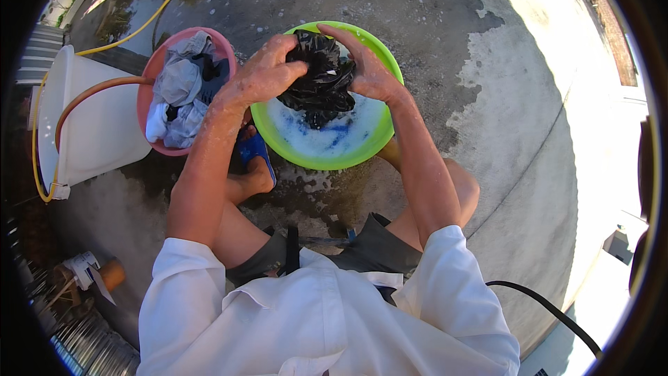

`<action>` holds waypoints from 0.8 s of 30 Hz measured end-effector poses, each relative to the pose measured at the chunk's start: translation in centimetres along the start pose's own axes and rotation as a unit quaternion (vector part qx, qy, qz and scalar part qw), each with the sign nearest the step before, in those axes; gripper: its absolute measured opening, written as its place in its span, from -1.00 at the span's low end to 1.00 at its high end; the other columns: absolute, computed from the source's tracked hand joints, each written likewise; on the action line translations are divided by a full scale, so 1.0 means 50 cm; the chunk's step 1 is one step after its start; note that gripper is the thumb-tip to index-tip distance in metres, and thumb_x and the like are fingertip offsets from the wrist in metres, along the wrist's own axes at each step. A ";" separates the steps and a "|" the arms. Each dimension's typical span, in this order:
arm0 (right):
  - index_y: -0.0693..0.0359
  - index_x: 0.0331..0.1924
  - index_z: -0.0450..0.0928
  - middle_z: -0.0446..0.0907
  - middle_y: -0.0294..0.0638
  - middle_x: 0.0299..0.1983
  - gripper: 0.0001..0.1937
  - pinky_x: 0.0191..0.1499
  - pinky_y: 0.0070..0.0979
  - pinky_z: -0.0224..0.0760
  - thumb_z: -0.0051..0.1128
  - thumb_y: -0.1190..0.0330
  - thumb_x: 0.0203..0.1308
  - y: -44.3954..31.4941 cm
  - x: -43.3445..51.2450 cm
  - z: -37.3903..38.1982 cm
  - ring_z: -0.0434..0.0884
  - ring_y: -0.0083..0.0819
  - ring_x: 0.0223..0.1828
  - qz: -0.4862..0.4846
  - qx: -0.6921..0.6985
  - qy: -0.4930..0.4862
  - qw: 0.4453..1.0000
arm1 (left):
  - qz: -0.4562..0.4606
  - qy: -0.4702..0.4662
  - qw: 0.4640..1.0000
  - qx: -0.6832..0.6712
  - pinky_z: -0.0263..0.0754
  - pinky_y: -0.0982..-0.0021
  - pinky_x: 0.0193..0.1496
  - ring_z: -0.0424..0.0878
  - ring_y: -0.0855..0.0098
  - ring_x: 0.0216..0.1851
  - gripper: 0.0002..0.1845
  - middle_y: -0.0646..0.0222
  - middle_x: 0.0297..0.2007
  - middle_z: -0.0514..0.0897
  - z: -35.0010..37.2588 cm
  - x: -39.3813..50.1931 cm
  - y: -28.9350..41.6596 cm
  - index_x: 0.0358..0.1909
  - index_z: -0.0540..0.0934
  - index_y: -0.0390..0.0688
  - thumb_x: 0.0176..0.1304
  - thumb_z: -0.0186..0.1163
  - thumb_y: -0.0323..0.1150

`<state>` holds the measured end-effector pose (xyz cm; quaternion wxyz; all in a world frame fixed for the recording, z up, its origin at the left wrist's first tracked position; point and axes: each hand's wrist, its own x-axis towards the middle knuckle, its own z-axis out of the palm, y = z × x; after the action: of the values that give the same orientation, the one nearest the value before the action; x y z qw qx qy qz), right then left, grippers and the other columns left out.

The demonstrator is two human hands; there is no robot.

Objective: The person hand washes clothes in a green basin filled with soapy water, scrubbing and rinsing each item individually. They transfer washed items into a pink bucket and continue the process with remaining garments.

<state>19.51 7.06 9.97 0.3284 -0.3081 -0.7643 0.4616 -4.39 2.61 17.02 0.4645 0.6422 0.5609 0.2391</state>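
My left hand (274, 65) grips a wet, glossy black cloth (321, 75) by its left side, thumb towards me. Around the cloth's right side curves my right hand (368, 65), fingers spread, with its palm side against the crumpled folds. Beneath both hands is a lime-green basin (318, 161). White suds (360, 125) cover the water in it, and blue patches show through them. The cloth's lower end hangs down to the suds, and I cannot tell whether it dips in. Foam flecks cling to both hands and forearms.
Left of the green basin stands a pink basin (143, 128) heaped with grey and white wet clothes (182, 83). A white bucket (104, 115) lies tilted beside it, with yellow hose (156, 13) nearby. My foot in a blue sandal (255, 151) is between the basins on wet concrete.
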 end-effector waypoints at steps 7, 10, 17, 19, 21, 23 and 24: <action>0.08 0.49 0.39 0.60 -0.09 0.28 -0.04 0.37 -0.34 0.40 0.55 0.45 -0.18 -0.102 0.065 -0.070 0.58 -0.30 0.27 0.035 0.025 -0.097 0.994 | 0.072 0.004 0.986 0.147 0.47 0.15 0.21 0.59 -0.02 0.20 -0.59 -0.04 0.07 0.62 -0.066 -0.004 0.068 0.11 0.59 -0.30 0.22 0.25 -0.41; 0.24 0.21 0.65 0.77 -0.20 -0.12 -0.38 0.09 -0.39 0.50 0.54 0.40 -0.06 -0.080 0.082 -0.031 0.65 -0.40 -0.09 0.060 0.003 -0.155 0.986 | 0.112 -0.002 0.978 0.175 0.47 0.16 0.20 0.60 -0.06 0.14 -0.64 -0.03 0.06 0.61 -0.063 0.012 0.032 0.03 0.59 -0.34 0.18 0.24 -0.46; 0.43 -0.02 0.70 0.76 -0.24 -0.18 -0.74 0.00 -0.43 0.55 0.28 0.58 0.19 0.021 0.029 -0.111 0.66 -0.50 -0.16 0.205 0.056 0.019 0.977 | 0.204 0.218 0.952 0.072 0.48 0.17 0.27 0.57 0.05 0.19 -0.57 0.09 0.10 0.56 0.010 -0.003 0.010 0.13 0.67 -0.16 0.18 0.29 -0.49; 0.46 -0.07 0.69 0.75 -0.13 -0.25 -0.69 -0.08 -0.35 0.58 0.33 0.45 0.11 0.064 0.010 -0.099 0.71 -0.33 -0.22 0.276 0.049 0.157 0.947 | 0.080 0.241 0.964 0.080 0.48 0.15 0.28 0.56 0.05 0.20 -0.45 0.05 0.13 0.53 0.085 -0.011 -0.054 0.25 0.63 -0.04 0.16 0.41 -0.39; 0.46 -0.06 0.68 0.77 0.08 -0.24 -0.57 -0.02 -0.25 0.60 0.39 0.32 0.01 0.061 -0.019 -0.056 0.77 -0.14 -0.18 0.297 -0.115 0.144 0.937 | -0.095 0.167 0.977 -0.097 0.48 0.02 0.30 0.54 0.03 0.25 -0.31 -0.04 0.23 0.50 0.154 -0.019 -0.091 0.39 0.50 -0.03 0.24 0.45 -0.09; 0.46 -0.01 0.63 0.74 0.25 -0.21 -0.54 -0.03 -0.12 0.61 0.30 0.35 -0.02 -0.024 -0.033 0.016 0.76 0.14 -0.14 0.268 -0.155 0.134 0.941 | -0.307 0.102 0.891 -0.318 0.49 -0.06 0.30 0.53 0.03 0.28 -0.21 -0.07 0.27 0.48 0.207 -0.027 -0.086 0.45 0.43 -0.03 0.29 0.42 0.09; 0.46 -0.04 0.59 0.72 0.27 -0.25 -0.57 -0.06 -0.08 0.60 0.27 0.38 -0.02 -0.087 -0.039 0.056 0.74 0.20 -0.16 0.233 -0.128 0.139 0.954 | -0.355 0.063 0.811 -0.461 0.50 -0.10 0.30 0.53 0.05 0.30 -0.19 -0.03 0.30 0.48 0.208 -0.029 -0.099 0.49 0.37 -0.04 0.35 0.32 0.17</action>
<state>17.75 2.47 12.48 0.2728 -0.5781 -0.6709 0.3757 1.42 -2.47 8.32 0.7223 0.0926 0.6016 0.3283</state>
